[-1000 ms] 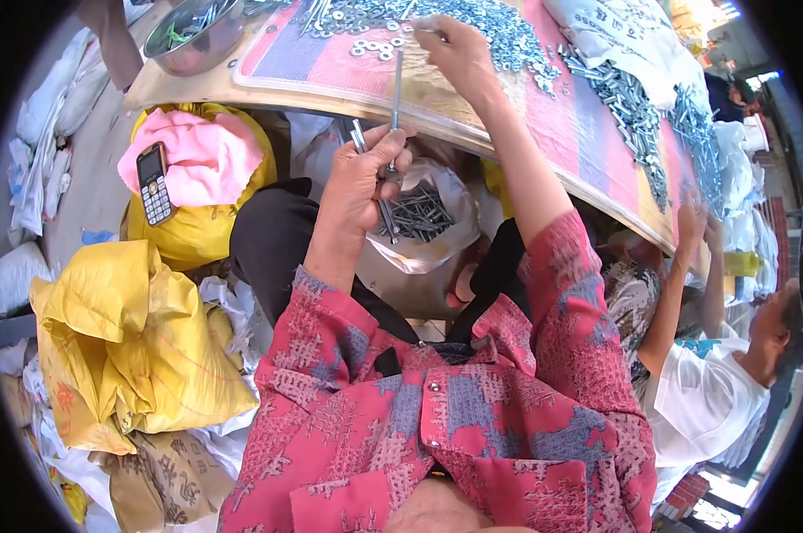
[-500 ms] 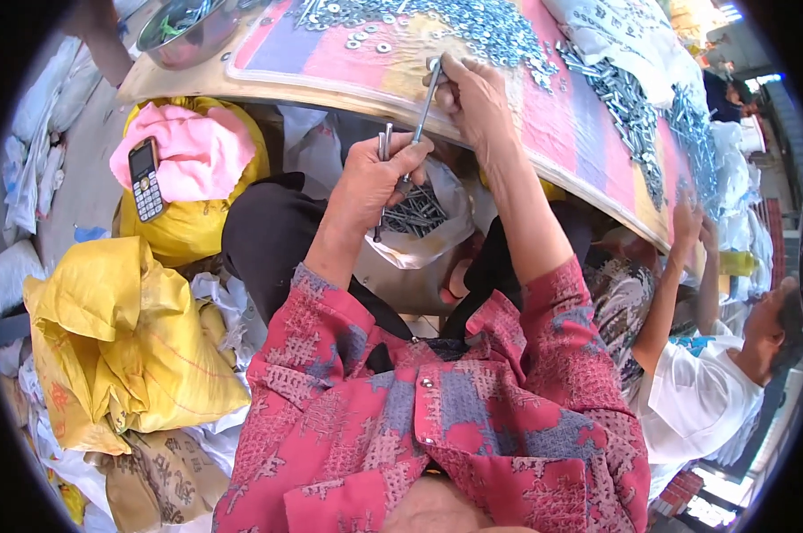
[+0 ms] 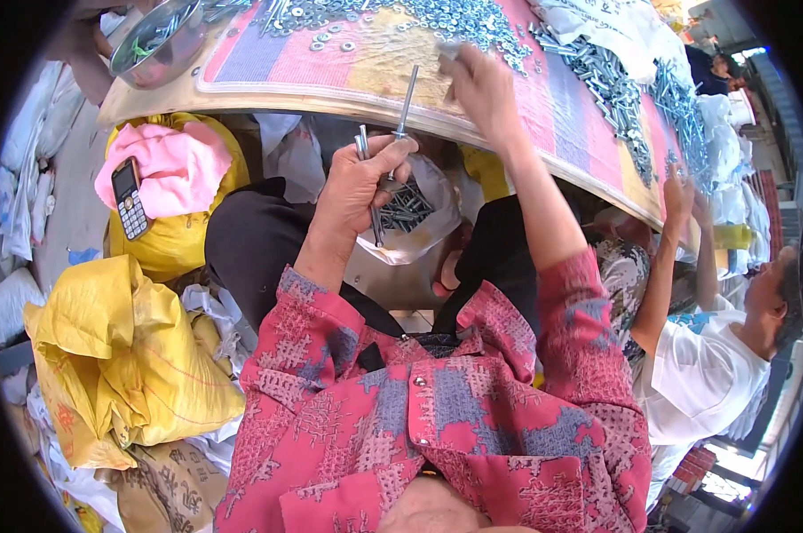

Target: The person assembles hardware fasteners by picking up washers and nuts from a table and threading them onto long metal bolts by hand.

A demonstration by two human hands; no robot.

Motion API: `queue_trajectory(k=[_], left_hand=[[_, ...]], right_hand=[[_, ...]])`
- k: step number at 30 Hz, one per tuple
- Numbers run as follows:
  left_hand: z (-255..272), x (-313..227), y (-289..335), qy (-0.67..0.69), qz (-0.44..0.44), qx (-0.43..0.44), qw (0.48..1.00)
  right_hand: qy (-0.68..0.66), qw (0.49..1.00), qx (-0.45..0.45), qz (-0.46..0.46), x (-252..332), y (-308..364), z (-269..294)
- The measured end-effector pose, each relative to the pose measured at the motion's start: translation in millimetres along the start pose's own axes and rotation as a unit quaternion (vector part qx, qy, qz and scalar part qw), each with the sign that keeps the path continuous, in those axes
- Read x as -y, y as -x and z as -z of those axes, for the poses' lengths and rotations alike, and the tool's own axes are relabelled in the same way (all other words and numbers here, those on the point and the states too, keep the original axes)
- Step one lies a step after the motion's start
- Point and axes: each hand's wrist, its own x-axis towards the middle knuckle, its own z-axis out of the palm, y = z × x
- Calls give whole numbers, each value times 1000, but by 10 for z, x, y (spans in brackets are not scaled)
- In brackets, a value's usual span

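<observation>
My left hand (image 3: 366, 182) is closed around several long metal bolts, held over the open white bag between my knees. One bolt (image 3: 408, 99) stands up at a slant from my thumb and fingers, with a small washer (image 3: 399, 135) low on its shank. Other bolts (image 3: 362, 142) stick out above and below the fist. Over the near part of the table, my right hand (image 3: 483, 93) reaches toward the heap of washers (image 3: 454, 31). Its fingertips are smeared by motion, and whether anything is between them is unclear.
Loose bolts fill the white bag (image 3: 446, 235). Piled bolts (image 3: 601, 84) lie at the table's right. A metal bowl (image 3: 166, 53) stands at the back left. Yellow sacks (image 3: 135, 355) and a mobile phone (image 3: 129, 200) on pink cloth are left. Another person (image 3: 703, 373) works at the right.
My right hand has left the upright bolt's tip and moved up and right toward the washers. My left hand, still gripping the bolts, has shifted slightly left.
</observation>
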Motion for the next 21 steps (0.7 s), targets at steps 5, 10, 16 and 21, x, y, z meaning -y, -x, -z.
queue_trajectory(k=[5,10,16,21], left_hand=[[-8,42,-34,-33,7,6,999],[-56,24,0,-65,-7,-3,998],[-70,53,-1,-104,7,19,994],[-113,90,-10,-85,21,74,993]], right_hand=[[342,938,-50,-2,-499,-485,-267],[291,954,-75,11,-550,-451,-231],[-53,996,-26,-66,-8,287,-37],[-432,881,-30,-190,-18,427,-57]])
